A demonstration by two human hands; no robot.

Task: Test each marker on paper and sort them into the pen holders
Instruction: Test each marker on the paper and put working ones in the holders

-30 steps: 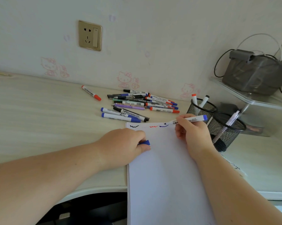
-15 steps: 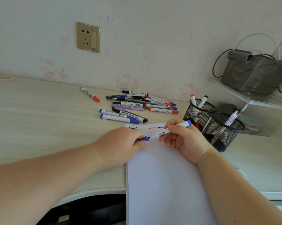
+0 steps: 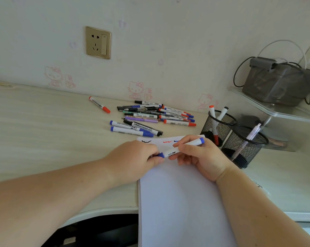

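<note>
My right hand (image 3: pixel 200 157) pinches the light, stiff, slick blue marker (image 3: pixel 181 147) mid-barrel while my left hand (image 3: pixel 134 159) squeezes its cap (image 3: pixel 160 155).

Soft, even daylight is spread over the scene; only faint shadows are cast. No glare is seen. Wide-angle curving is noticed at the edges, and focus is kept reasonably sharp throughout.

**Legible Markings**

Black-capped marker (image 3: pixel 145 128), at the near edge of the pile toward the desk's rear edge: barrel print reads "WHITEBOARD MARKER", partly blurred.

Blue marker (image 3: pixel 181 147), over the paper's far edge: barrel print begins "AoWa"; the remainder is too small to read.

Print on the other markers is illegible.
</note>
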